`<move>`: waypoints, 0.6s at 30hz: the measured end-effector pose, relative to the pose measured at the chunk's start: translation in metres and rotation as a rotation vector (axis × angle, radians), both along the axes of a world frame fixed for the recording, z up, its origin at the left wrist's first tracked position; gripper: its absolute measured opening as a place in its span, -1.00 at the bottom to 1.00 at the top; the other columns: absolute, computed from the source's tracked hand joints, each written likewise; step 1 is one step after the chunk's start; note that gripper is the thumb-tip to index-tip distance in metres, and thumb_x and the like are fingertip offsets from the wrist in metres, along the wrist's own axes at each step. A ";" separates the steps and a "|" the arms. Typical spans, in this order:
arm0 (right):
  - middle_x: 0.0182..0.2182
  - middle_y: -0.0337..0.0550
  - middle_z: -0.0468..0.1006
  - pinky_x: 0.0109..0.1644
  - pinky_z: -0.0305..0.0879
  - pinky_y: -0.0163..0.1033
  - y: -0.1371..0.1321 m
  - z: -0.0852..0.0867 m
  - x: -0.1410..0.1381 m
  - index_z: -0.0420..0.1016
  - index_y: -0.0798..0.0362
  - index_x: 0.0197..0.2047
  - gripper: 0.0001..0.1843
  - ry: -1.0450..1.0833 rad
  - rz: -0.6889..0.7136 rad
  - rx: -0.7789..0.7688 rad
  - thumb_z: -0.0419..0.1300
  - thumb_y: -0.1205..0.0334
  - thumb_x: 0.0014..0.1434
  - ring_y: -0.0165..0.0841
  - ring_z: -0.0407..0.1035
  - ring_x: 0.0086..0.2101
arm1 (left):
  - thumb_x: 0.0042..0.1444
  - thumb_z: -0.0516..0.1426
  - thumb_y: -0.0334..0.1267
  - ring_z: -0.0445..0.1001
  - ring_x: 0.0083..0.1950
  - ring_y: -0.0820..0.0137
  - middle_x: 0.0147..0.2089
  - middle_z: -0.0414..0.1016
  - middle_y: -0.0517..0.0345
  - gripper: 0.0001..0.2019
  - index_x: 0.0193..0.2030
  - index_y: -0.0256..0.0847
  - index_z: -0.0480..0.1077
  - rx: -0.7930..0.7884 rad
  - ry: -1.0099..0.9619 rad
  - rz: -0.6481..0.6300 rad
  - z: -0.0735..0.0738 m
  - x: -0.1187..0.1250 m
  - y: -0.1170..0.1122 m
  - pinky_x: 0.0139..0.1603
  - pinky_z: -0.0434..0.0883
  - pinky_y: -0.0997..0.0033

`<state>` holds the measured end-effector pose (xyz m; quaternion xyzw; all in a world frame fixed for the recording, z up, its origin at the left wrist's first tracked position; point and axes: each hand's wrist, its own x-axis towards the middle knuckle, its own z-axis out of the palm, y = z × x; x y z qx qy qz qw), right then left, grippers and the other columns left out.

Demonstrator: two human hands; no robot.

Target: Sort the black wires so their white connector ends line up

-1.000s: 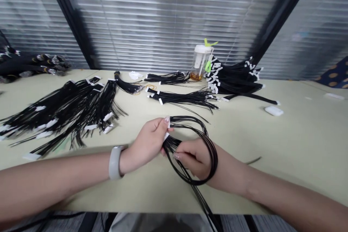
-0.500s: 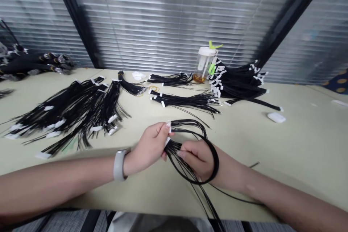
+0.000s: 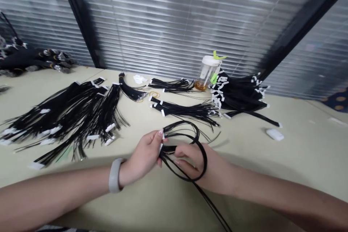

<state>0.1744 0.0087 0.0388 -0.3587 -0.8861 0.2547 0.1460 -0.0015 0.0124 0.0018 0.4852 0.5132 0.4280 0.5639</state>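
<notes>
Black wires point(image 3: 204, 166) with white connectors at one end curve into loops in front of me. My left hand point(image 3: 145, 154) is closed on the white connectors point(image 3: 161, 147), thumb on top. To its right, my right hand point(image 3: 194, 159) reaches through the loop with its fingers curled around part of the wires, close to the connectors. Several loose wire tails hang down toward the table's front edge. Just beyond the hands lies a bundle of black wires point(image 3: 187, 110) with white connectors.
Spread wire bundles point(image 3: 67, 116) cover the left side. Back right stand a lidded jar point(image 3: 208, 70) with amber liquid and a pile of black cables point(image 3: 239, 94) with white ends. A white case point(image 3: 275, 134) lies at right, yellow rubber bands point(image 3: 154, 94) behind. Blinds point(image 3: 168, 25) rise behind the table point(image 3: 304, 159).
Both hands have shifted slightly left and down in view as the camera tilted. The wires near my right fingers are drawn closer together, and the tails have swung.
</notes>
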 end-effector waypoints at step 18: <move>-0.48 -0.19 0.42 -0.37 0.13 -0.37 -0.037 -0.004 -0.027 0.37 0.12 -0.35 -0.84 -0.060 -0.311 0.177 -0.01 0.45 0.07 -0.46 0.26 -0.46 | 0.11 -0.07 0.05 0.25 -0.65 0.56 -0.52 0.29 0.27 -0.63 -0.45 -0.24 0.23 0.072 0.044 -0.142 0.007 -0.008 -0.005 -0.68 0.31 0.53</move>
